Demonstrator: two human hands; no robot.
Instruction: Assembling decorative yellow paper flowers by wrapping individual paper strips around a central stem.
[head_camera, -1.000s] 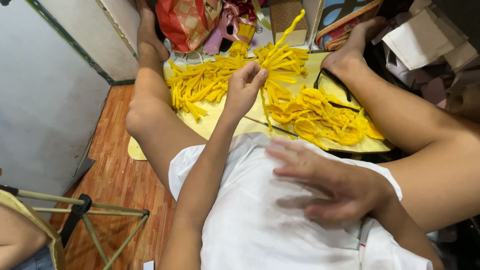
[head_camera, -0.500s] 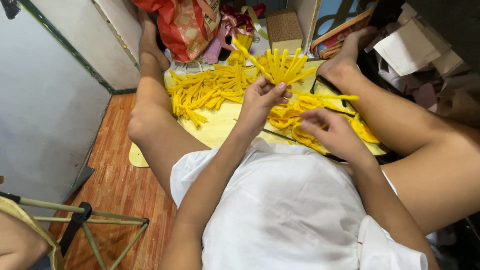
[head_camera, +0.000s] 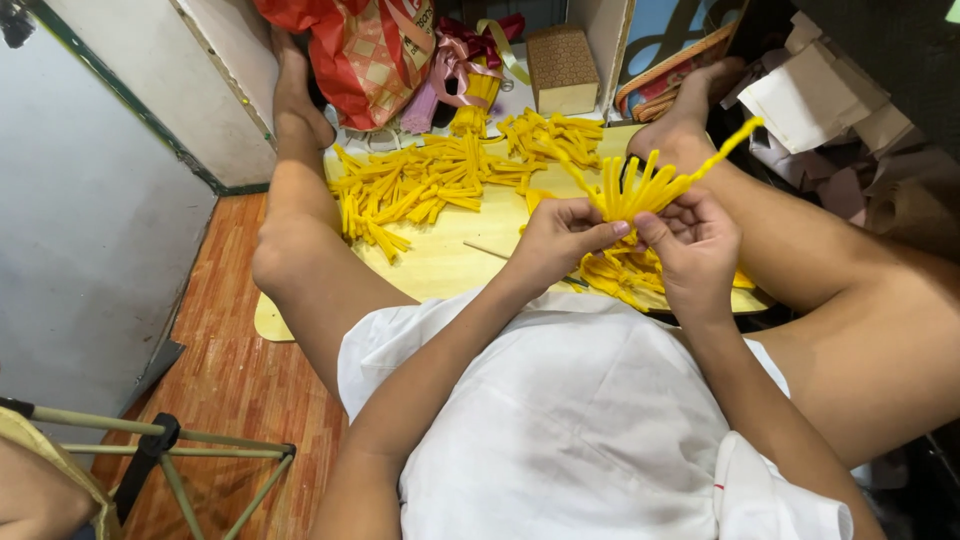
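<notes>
Both your hands have lifted off the yellow board (head_camera: 430, 270) w/ a fan of yellow fuzzy stems (head_camera: 640, 185). Left hand (head_camera: 560, 240) & right hand (head_camera: 695, 245) pinch its base together, above your lap.

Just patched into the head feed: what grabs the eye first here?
Both hands, the left hand and right hand, pinch a fanned bundle of yellow strips at centre. Behind them, more loose yellow strips lie heaped on a pale yellow board, with a red bag beyond.
</notes>
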